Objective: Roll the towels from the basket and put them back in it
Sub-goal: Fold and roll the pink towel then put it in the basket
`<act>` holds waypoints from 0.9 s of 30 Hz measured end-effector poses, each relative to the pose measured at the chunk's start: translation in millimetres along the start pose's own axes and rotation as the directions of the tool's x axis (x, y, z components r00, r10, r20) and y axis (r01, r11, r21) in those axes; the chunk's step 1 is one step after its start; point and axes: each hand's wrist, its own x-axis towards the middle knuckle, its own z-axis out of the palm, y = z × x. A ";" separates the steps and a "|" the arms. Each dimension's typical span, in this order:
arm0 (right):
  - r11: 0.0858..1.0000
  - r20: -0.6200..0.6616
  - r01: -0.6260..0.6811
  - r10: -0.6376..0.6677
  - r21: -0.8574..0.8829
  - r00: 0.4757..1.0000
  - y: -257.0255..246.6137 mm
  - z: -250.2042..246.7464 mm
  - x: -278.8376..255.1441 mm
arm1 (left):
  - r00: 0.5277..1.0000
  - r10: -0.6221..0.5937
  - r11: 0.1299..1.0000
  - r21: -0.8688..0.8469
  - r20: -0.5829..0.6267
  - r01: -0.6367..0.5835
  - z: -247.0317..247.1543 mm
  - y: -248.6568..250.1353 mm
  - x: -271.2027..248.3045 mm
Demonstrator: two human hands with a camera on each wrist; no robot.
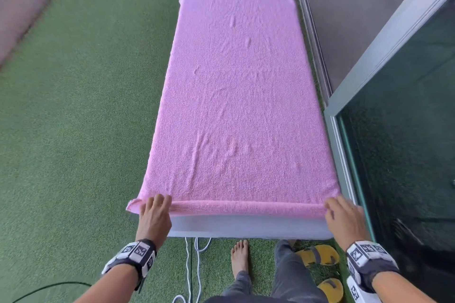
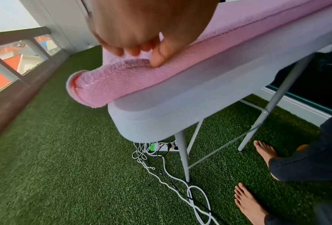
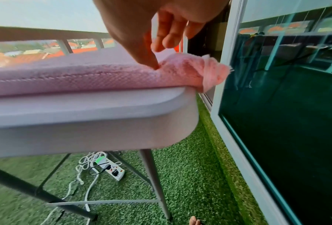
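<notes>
Pink towel, head view: pink towel lies flat along the whole white table; its near edge is turned over into a thin roll at the table's near end.
Left hand, head view: left hand sits on the roll's left end, fingers bent over the fold, holding it.
Right hand, head view: right hand sits on the roll's right end, fingers curved over the cloth.
Floor, head view: green turf; yellow sandals beside the person's bare foot.
Left wrist view: thumb and fingertips pinch the rolled edge, which overhangs the table corner; power strip and white cables under the table.
Right wrist view: thumb presses into the bunched towel corner, fingers curled above it, close by the glass door.
</notes>
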 end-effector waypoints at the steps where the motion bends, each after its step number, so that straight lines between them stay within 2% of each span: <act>1: 0.999 0.018 0.026 -0.026 0.020 0.999 -4.5 1.8 -3.1 | 0.999 0.038 0.998 -0.040 0.012 -0.038 2.0 0.7 -2.0; 3: 0.998 0.046 0.065 -0.066 0.020 0.997 -9.7 8.4 -9.6 | 0.997 0.071 0.993 -0.102 0.040 -0.067 7.2 -1.1 -4.9; 6: 0.997 0.053 0.038 -0.041 0.064 0.998 -7.5 12.8 -10.1 | 0.997 0.069 0.987 -0.146 0.040 -0.062 7.8 -5.1 -3.6; 11: 0.992 0.042 0.022 -0.028 0.127 0.999 -5.6 13.7 -3.7 | 0.996 0.084 0.993 -0.092 0.036 -0.081 2.7 -6.2 5.4; 14: 0.998 0.060 0.027 -0.031 0.061 0.998 -7.5 6.8 2.1 | 0.996 0.062 0.995 -0.086 0.065 -0.056 0.5 -1.0 2.9; 17: 0.998 0.142 0.027 -0.019 -0.054 0.990 -10.9 -2.9 1.4 | 0.995 0.079 0.993 -0.094 0.066 -0.072 -5.2 3.9 -5.5; 20: 0.995 0.205 0.037 -0.017 -0.097 0.979 -8.1 -3.4 -4.3 | 0.993 0.082 0.994 -0.083 0.089 -0.075 -4.1 3.1 -11.9; 24: 0.998 0.071 -0.012 0.016 -0.053 0.997 -9.2 -8.1 -0.2 | 0.998 0.004 0.998 -0.059 0.061 -0.001 -2.0 -0.3 -0.5; 26: 0.999 0.060 0.024 -0.021 -0.048 0.998 -14.1 -10.7 2.2 | 0.998 0.022 1.000 -0.004 0.055 -0.021 -3.0 2.5 5.8; 27: 1.000 0.101 0.027 -0.026 -0.001 0.995 -17.9 -12.3 3.2 | 0.997 0.037 0.999 0.000 0.065 -0.037 -2.1 4.4 6.8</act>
